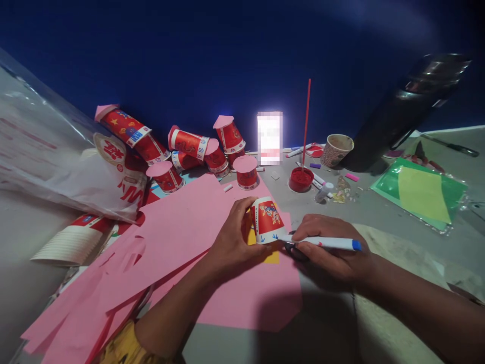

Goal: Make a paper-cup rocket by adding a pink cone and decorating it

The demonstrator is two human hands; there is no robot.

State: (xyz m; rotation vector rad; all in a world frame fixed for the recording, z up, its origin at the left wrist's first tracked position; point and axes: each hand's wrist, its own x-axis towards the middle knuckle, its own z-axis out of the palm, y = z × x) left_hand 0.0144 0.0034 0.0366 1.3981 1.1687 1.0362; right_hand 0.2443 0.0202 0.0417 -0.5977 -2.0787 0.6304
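Observation:
My left hand (237,230) is closed round a red and white paper cup (270,218), turned upside down, with its wide rim at the bottom. Small blue marks show on the cup's white band. Between the fingers of my right hand (329,247) is a white marker (328,243) with a blue end, its tip at the band. A dark loop, perhaps a scissors handle, lies partly hidden beneath the right fingers. Under both hands are pink paper sheets (242,303) and a bit of yellow paper (272,258).
Several decorated cups with pink paper tops, such as one cup (247,174), stand or lie at the back left. Behind are a red pot (301,180) with a stick, a patterned cup (335,150) and a black bottle (401,111). Green paper packets (420,194) lie right; stacked cups (71,245) left.

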